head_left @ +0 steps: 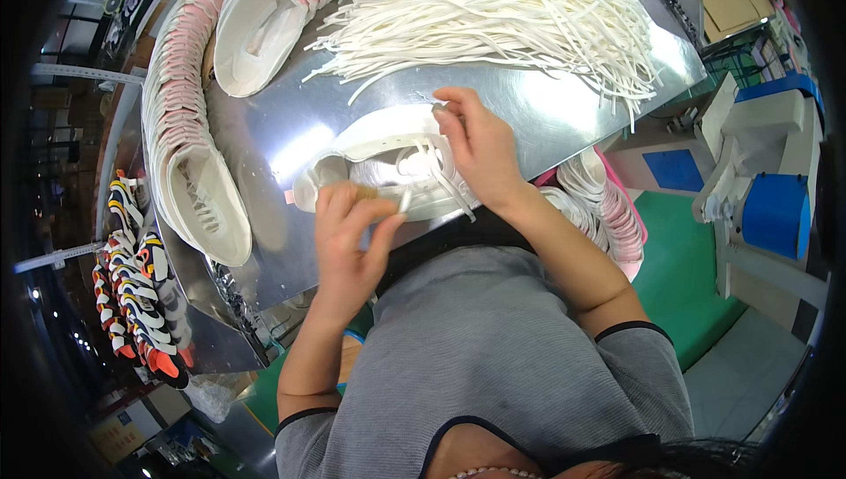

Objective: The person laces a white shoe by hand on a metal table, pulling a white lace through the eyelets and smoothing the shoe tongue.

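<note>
A white shoe upper (379,140) lies on the metal table in front of me, its opening showing the pale inside. A white shoelace (436,170) runs through its eyelets, with loose ends trailing over the near side. My left hand (348,228) is at the near left edge of the upper, thumb and fingers closed around a short white lace end beside the upper. At the far right side, my right hand (480,148) pinches the upper's edge between thumb and index finger. Its other fingers are curled and partly hidden.
A heap of white laces (493,21) covers the far side of the metal table (273,281). Nested white-and-pink uppers (181,82) curve along the left. More uppers (608,206) sit below the right edge, near a machine with blue parts (775,215). Colourful shoe pieces (141,294) stand far left.
</note>
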Demonstrator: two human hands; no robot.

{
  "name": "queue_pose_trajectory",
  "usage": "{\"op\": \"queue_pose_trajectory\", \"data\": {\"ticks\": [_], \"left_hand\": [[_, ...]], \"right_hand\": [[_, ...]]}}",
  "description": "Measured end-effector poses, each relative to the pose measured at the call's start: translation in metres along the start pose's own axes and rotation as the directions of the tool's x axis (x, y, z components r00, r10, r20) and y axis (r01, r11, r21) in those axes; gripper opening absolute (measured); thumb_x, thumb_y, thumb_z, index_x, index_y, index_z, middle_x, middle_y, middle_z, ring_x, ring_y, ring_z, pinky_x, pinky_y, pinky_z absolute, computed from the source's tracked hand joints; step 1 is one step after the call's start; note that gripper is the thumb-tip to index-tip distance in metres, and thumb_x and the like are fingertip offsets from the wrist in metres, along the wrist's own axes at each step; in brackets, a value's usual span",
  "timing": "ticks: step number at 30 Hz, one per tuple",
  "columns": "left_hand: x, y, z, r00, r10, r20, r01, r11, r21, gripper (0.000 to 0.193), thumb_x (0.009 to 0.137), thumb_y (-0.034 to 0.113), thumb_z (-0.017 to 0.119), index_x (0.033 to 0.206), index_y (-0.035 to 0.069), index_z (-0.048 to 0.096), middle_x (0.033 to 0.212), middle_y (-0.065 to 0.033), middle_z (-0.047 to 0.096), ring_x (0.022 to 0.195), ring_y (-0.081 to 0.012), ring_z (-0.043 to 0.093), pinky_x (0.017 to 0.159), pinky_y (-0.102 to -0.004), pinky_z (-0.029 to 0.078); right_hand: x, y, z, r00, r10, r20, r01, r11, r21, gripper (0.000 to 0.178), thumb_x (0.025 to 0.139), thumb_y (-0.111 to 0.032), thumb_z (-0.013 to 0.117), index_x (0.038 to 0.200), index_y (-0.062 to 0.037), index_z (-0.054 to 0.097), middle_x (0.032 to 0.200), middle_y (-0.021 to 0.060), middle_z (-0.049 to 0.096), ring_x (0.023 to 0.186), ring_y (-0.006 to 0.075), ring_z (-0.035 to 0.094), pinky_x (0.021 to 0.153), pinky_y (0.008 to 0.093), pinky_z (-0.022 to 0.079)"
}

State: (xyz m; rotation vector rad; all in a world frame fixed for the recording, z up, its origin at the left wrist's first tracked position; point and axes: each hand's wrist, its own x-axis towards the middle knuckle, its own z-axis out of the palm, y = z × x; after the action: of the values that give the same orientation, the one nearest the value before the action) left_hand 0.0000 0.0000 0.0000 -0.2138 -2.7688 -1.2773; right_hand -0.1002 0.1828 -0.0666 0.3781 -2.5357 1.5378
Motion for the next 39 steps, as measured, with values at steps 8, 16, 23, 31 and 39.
{"op": "queue_pose_trajectory", "data": {"ticks": [8, 16, 23, 31, 39], "left_hand": [[0.017, -0.012, 0.026, 0.975, 0.188, -0.115, -0.134, 0.921, 0.366, 0.020, 0.076, 0.007, 0.079, 0.091, 0.006, 0.065, 0.106, -0.0110, 0.060, 0.102, -0.0311, 0.051, 0.088, -0.0421, 0.043], [0.021, -0.011, 0.017, 0.997, -0.013, -0.081, 0.033, 0.968, 0.249, 0.024, 0.082, 0.016, 0.079, 0.095, 0.004, 0.063, 0.087, -0.0109, 0.064, 0.080, -0.0332, 0.062, 0.076, -0.0403, 0.048], [0.016, -0.019, 0.028, 0.997, 0.059, -0.046, -0.047, 0.974, 0.223, 0.022, 0.082, 0.011, 0.079, 0.094, 0.002, 0.064, 0.079, -0.0141, 0.068, 0.068, -0.0317, 0.065, 0.062, -0.0375, 0.049], [0.007, -0.022, 0.032, 0.977, 0.196, -0.081, -0.170, 0.952, 0.255, 0.019, 0.081, 0.006, 0.079, 0.093, 0.002, 0.064, 0.079, -0.0138, 0.067, 0.066, -0.0321, 0.064, 0.057, -0.0378, 0.048], [0.000, -0.026, 0.035, 0.921, 0.370, -0.119, -0.318, 0.894, 0.315, 0.017, 0.079, 0.005, 0.077, 0.090, 0.005, 0.063, 0.072, -0.0087, 0.062, 0.063, -0.0270, 0.060, 0.057, -0.0377, 0.046]], "right_hand": [[-0.064, -0.024, -0.030, 0.979, -0.014, 0.204, -0.039, 0.966, 0.255, 0.019, 0.098, -0.016, 0.061, 0.114, -0.0055, 0.057, 0.085, 0.0155, 0.070, 0.078, 0.0342, 0.070, 0.066, 0.0408, 0.053], [-0.062, -0.021, -0.024, 0.956, 0.025, 0.293, -0.061, 0.992, 0.115, 0.018, 0.097, -0.017, 0.061, 0.111, -0.0059, 0.054, 0.084, 0.0142, 0.070, 0.076, 0.0337, 0.069, 0.065, 0.0427, 0.052], [-0.053, -0.025, -0.016, 0.946, 0.099, 0.308, -0.147, 0.980, 0.136, 0.020, 0.097, -0.017, 0.060, 0.108, -0.0035, 0.050, 0.082, 0.0161, 0.069, 0.076, 0.0377, 0.068, 0.065, 0.0454, 0.051], [-0.044, -0.024, -0.013, 0.881, 0.174, 0.439, -0.179, 0.983, -0.030, 0.022, 0.095, -0.024, 0.062, 0.106, -0.0071, 0.052, 0.077, 0.0146, 0.068, 0.074, 0.0375, 0.068, 0.065, 0.0468, 0.051], [-0.015, -0.041, -0.026, 0.890, -0.320, 0.325, 0.249, 0.938, 0.242, 0.020, 0.084, -0.012, 0.064, 0.104, -0.0075, 0.065, 0.077, 0.0133, 0.069, 0.074, 0.0353, 0.068, 0.066, 0.0429, 0.052]]}}
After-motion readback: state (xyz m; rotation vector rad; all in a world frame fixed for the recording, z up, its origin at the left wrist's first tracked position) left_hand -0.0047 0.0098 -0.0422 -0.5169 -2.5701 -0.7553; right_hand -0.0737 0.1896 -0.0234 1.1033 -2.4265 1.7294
